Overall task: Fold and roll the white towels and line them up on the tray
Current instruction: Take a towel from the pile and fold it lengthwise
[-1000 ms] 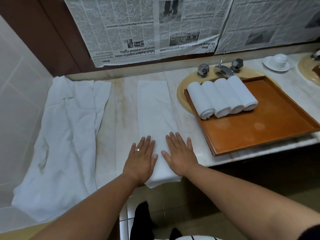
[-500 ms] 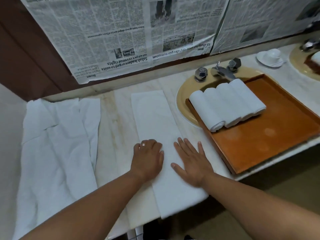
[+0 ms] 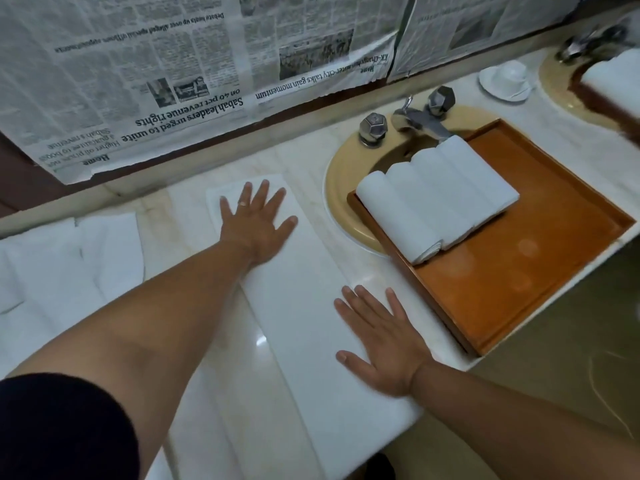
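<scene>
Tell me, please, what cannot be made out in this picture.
Head view:
- Loose towels: cut by the left edge and covered by the left arm; count unclear.
- Far tray: cut by the right edge, blurred.
- Sink: bowl mostly hidden under the tray and rolls.
- Newspaper small print: too small.

A pale marble counter (image 3: 166,233) runs from the lower left of the frame to the upper right, with a beige basin (image 3: 341,202) and its metal tap (image 3: 415,121) set into it right of centre. A long folded white towel (image 3: 304,323) lies flat down the middle, its near end hanging over the front edge, and loose white towels (image 3: 69,265) lie spread at the left edge. A brown tray (image 3: 519,271) rests partly over the basin and partly on the counter at centre right, and a white cup and saucer (image 3: 505,79) stands at upper right.
</scene>
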